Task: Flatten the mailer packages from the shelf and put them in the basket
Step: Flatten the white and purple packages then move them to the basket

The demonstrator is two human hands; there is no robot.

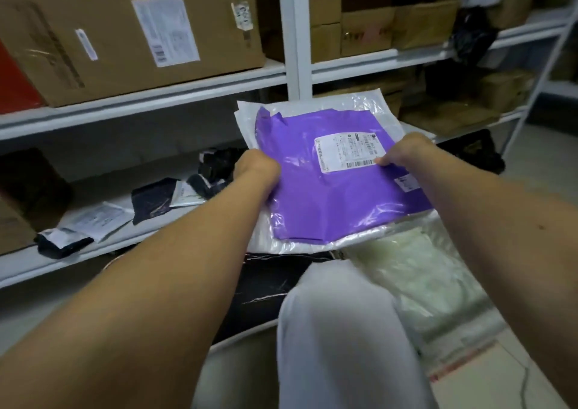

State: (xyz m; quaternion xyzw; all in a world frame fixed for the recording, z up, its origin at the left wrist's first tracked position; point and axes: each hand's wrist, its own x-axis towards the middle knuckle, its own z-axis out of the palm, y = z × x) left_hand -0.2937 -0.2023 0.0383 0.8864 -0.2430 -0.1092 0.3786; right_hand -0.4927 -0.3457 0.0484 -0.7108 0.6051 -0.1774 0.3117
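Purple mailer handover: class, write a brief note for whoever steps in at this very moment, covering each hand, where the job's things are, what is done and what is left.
Left hand: gripping the left edge of the purple mailer.
Right hand: gripping its right side by the label.
The purple mailer lies flattened on top of white mailers, held in front of the shelf.
Left: black and white mailers remain on the lower shelf. No basket clearly in view.

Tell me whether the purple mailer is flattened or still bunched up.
Mostly flattened: the purple mailer lies spread on white mailers, its top left corner folded, left hand and right hand gripping its sides.
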